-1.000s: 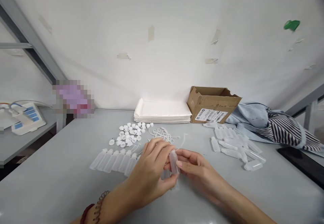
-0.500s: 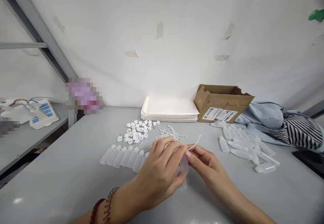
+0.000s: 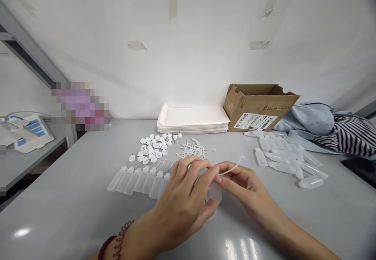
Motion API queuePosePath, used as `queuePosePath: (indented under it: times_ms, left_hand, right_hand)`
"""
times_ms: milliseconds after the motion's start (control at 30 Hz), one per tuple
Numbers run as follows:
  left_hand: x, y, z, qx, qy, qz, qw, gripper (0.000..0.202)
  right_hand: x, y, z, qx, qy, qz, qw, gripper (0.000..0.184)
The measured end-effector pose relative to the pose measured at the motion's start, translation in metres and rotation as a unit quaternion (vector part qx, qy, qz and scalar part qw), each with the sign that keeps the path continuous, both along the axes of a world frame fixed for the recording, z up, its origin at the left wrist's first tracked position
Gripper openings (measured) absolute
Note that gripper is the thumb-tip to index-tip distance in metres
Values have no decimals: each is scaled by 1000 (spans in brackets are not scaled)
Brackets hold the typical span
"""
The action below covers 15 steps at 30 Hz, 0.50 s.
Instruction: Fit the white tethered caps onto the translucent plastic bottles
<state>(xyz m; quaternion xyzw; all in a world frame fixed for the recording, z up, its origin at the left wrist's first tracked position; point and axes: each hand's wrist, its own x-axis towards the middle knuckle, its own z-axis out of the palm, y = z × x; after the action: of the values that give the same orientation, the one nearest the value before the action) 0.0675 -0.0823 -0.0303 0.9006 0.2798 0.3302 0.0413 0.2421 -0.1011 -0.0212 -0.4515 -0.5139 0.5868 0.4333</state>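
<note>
My left hand (image 3: 182,201) is closed around a translucent plastic bottle (image 3: 215,193), whose neck is hidden behind the fingers. My right hand (image 3: 245,183) meets it from the right, thumb and fingers pinching a thin white plastic strap (image 3: 233,167) at the bottle's top. The strap's free end sticks up to the right. Left of my left hand, several similar bottles (image 3: 140,180) lie side by side in a row, partly covered by that hand. Small white caps (image 3: 152,147) form a pile behind the row. Beside them lies a tangle of white looped straps (image 3: 194,149).
Loose translucent bottles (image 3: 283,156) lie scattered at the right. Along the wall are a stack of white padded envelopes (image 3: 194,121) and an open cardboard box (image 3: 261,105). Blue and striped cloth (image 3: 349,134) lies at the far right, near a dark object (image 3: 358,172).
The camera view has shifted, so the background sits higher and further left. Both hands keep their grip on the bottle and strap, with only slight movement at the bottle's top.
</note>
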Motion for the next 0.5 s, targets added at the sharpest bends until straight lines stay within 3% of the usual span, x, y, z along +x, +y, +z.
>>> queuePosePath:
  times_ms: [333, 500]
  left_hand:
    - [1, -2, -2, -32, -2, -3, 999, 43]
    - [5, -4, -9, -73, -10, -5, 997, 44]
  right_hand:
    - [4, 3, 4, 16, -83, -16, 996, 20]
    - [34, 7, 16, 80, -137, -99, 982, 17]
